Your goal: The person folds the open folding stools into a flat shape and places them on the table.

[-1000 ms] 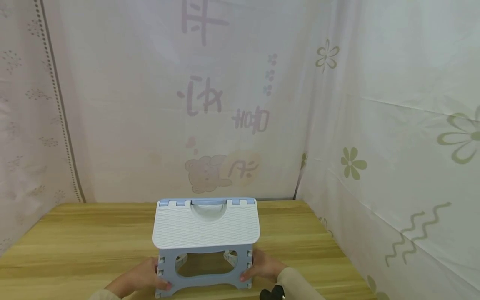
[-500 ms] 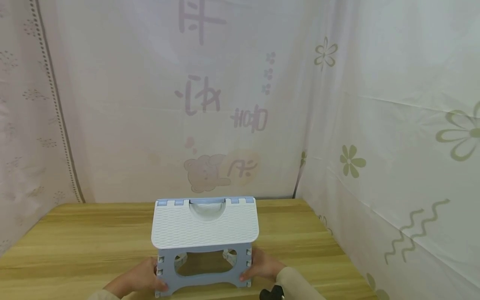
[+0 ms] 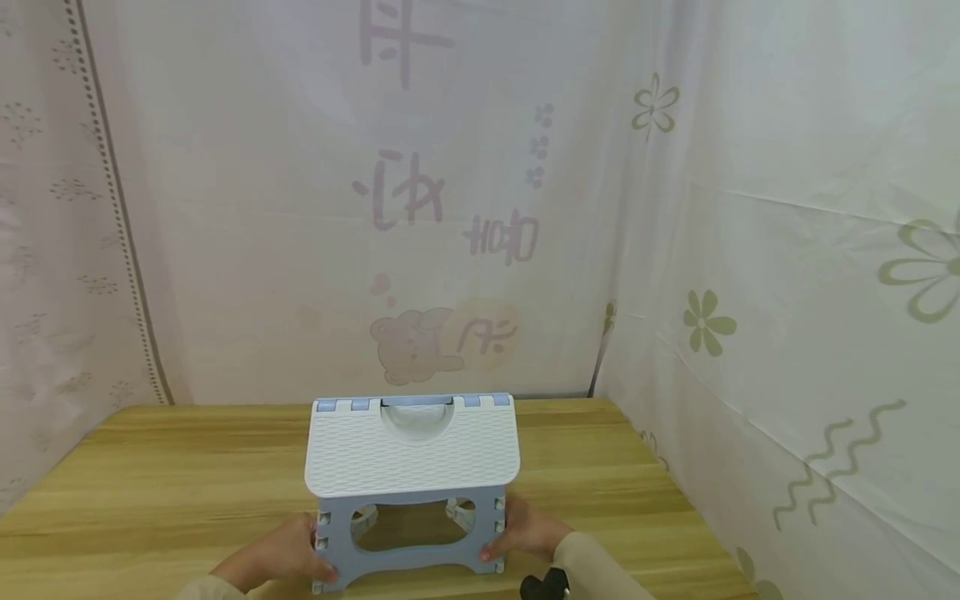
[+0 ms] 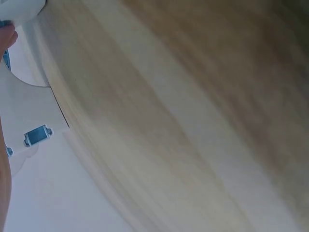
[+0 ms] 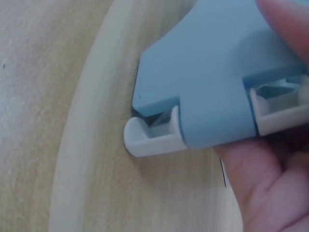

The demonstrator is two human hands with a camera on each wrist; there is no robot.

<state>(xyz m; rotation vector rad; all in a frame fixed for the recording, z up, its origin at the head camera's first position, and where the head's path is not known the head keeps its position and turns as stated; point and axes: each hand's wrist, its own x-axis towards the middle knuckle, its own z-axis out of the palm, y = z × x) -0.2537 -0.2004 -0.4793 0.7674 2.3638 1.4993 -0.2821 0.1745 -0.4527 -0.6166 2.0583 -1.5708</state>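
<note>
A folding step stool [image 3: 412, 450] with a white woven-texture top and pale blue legs stands near the front of the table. Its top slopes toward me, and a handle cutout shows at the upper edge. My left hand [image 3: 281, 552] grips the left side of the front leg panel, thumb on the front face. On the opposite side, my right hand [image 3: 531, 531] holds the panel's edge, its thumb in front and fingers behind. Up close in the right wrist view, the blue leg [image 5: 212, 72] with white hinge pieces lies between thumb and fingers. Only a sliver of the left hand shows in its wrist view.
The wood-grain table [image 3: 187, 475] extends around the stool. Printed curtains [image 3: 262, 208] hang behind it and along both sides. A black object [image 3: 545, 585] sits by the right sleeve at the bottom edge.
</note>
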